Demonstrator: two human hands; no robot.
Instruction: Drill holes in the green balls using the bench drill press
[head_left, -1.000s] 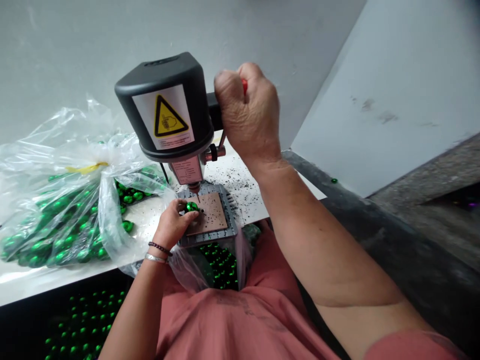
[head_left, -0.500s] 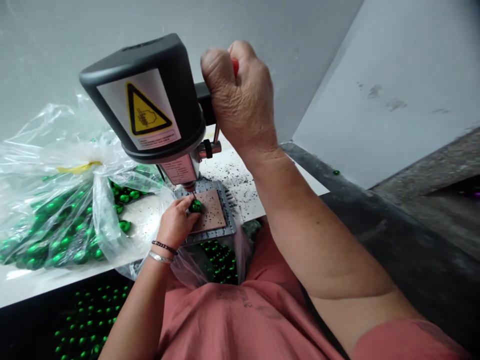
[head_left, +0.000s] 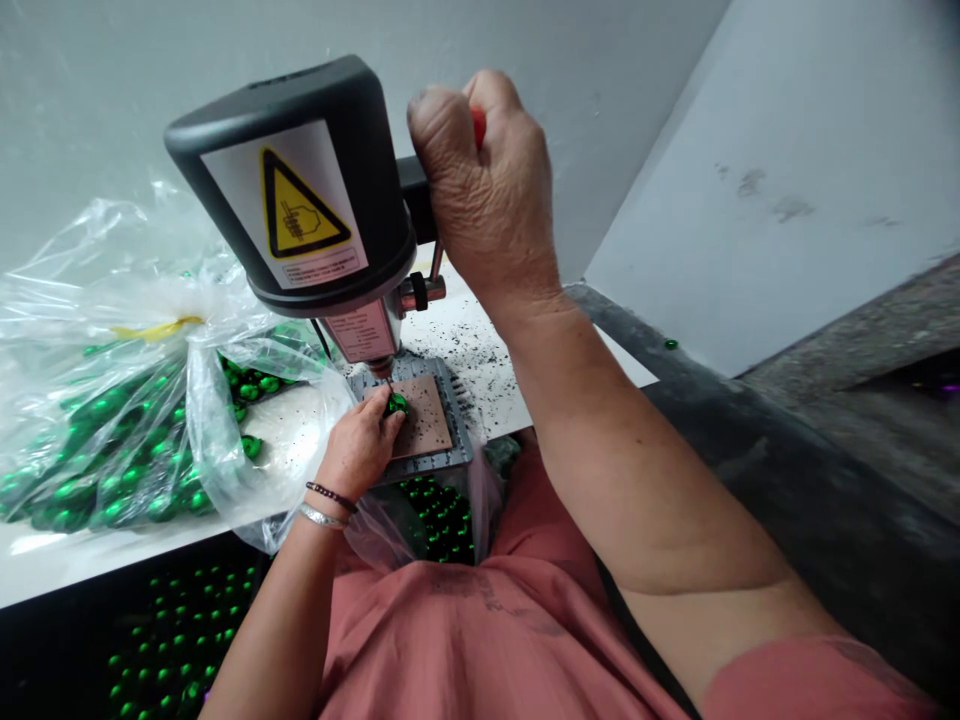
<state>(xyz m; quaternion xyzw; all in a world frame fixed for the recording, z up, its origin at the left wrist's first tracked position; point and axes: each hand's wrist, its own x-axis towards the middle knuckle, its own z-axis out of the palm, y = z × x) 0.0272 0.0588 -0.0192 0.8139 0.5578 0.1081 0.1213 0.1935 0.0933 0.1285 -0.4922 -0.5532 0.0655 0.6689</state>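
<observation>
A small drill press (head_left: 292, 190) with a dark motor housing and a yellow warning sticker stands before me. My right hand (head_left: 487, 190) is wrapped round its lever, whose red end (head_left: 478, 127) peeks out beside the thumb. Below the chuck (head_left: 380, 368), my left hand (head_left: 365, 435) grips a shiny green ball (head_left: 397, 404) between thumb and fingers, on a brown board (head_left: 424, 415) lying on the grey press base (head_left: 454, 400). The bit points down at the ball's top; whether it is inside cannot be made out.
Left of the press lies a clear plastic bag (head_left: 217, 420) with many green balls (head_left: 135, 480) on the white table (head_left: 45, 575). Dark shavings litter the tabletop. More balls sit below the table edge (head_left: 442, 520), and one (head_left: 670, 344) lies on the dark surface to the right.
The left fingers and thumb have closed further round the green ball and sit slightly to the right. My right hand stays on the lever, with the whole view shifted a little.
</observation>
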